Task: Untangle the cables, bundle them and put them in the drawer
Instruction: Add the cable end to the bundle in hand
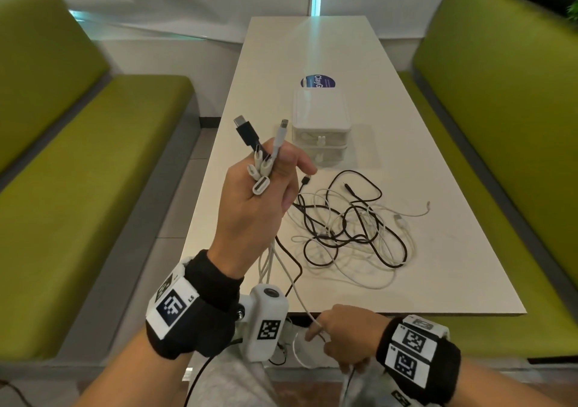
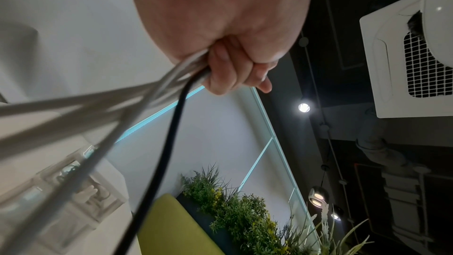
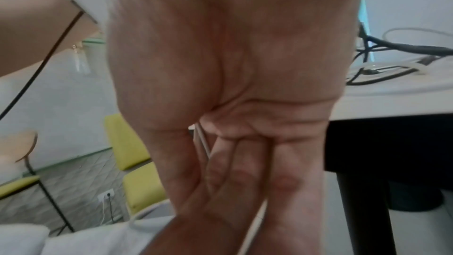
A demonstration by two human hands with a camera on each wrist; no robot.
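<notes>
My left hand [image 1: 266, 184] is raised over the table's left edge and grips a bunch of cable ends [image 1: 261, 156], one black plug and several white ones sticking up. The cords [image 2: 137, 108] run down from the fist. My right hand [image 1: 337, 331] is below the table's near edge and pinches a white cable [image 1: 305, 309] that leads up to the left hand. A tangle of black and white cables [image 1: 350, 231] lies on the white table [image 1: 453, 266]. A small white drawer box [image 1: 320, 125] stands behind the tangle, its drawers closed.
Green bench seats [image 1: 78, 172] flank the table on both sides. A round blue sticker [image 1: 316, 81] lies beyond the drawer box. White window blinds close off the far end. A black wire hangs from the left wrist camera [image 1: 266, 319].
</notes>
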